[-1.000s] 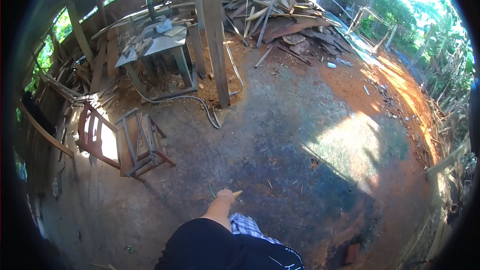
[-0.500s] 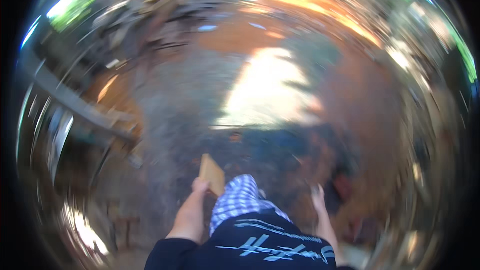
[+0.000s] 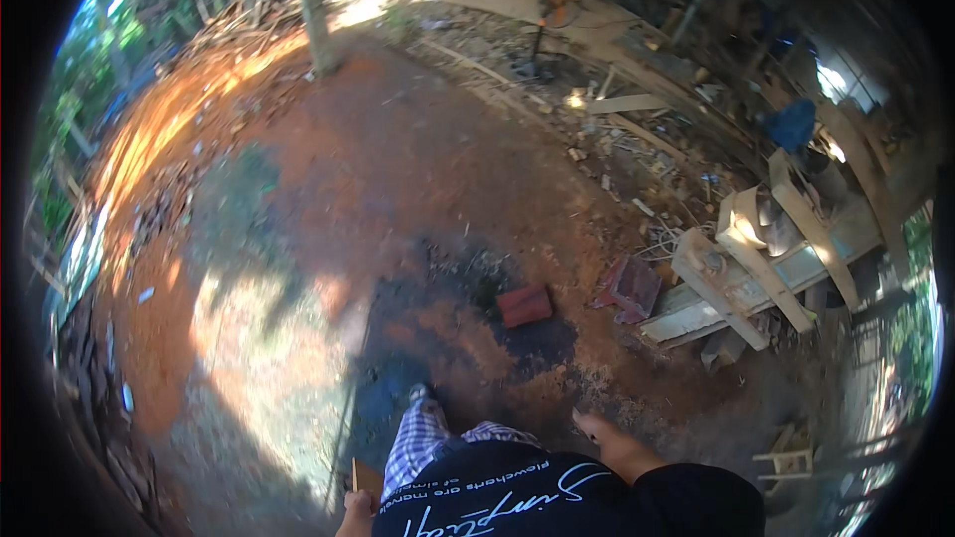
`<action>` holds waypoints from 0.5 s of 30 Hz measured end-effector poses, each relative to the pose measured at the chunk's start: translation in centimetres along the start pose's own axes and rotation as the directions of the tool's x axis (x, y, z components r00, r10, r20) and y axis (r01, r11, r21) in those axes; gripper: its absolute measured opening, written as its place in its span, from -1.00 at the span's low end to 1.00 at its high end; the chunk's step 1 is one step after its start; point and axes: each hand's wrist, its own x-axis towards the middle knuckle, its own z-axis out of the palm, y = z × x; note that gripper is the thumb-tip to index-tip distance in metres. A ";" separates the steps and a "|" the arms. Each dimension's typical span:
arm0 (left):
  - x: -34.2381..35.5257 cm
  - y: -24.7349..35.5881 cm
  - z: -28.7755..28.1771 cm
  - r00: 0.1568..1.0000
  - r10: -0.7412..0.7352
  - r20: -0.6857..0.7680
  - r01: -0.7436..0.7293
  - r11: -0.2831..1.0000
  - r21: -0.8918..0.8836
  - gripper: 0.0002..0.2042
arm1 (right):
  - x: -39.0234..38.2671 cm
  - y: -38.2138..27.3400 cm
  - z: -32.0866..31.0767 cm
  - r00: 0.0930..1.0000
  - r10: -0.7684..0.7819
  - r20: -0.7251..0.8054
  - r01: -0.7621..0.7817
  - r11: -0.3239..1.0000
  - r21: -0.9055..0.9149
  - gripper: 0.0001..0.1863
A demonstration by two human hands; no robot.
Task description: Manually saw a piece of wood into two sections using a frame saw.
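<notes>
The person is standing on red dirt ground (image 3: 398,169), looking straight down past a black shirt (image 3: 537,497) and checked trousers (image 3: 423,438). The left hand (image 3: 355,515) is hanging low at the bottom edge, fingers curled around a small flat wooden piece (image 3: 366,477) that is poking up just above the knuckles. The right hand (image 3: 612,441) is swinging out to the side with nothing in it, fingers loosely spread, thumb pointing toward the ground ahead. Ahead of that hand, a red brick (image 3: 524,304) is lying at the edge of a dark charred patch (image 3: 468,308), and a flat reddish slab (image 3: 629,286) is leaning just beside it. Toward the right edge, pale timber beams (image 3: 741,268) are lying crossed in a rough frame. At the far edge a standing fan (image 3: 557,15) is showing among planks, with a tree trunk (image 3: 313,5) to its left.
</notes>
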 end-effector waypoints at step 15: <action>6.4 60.8 9.5 0.910 0.378 0.172 -0.372 0.926 -0.066 -0.72 | 12.5 -22.3 -7.8 0.998 0.058 -0.019 -0.055 0.987 0.153 -0.15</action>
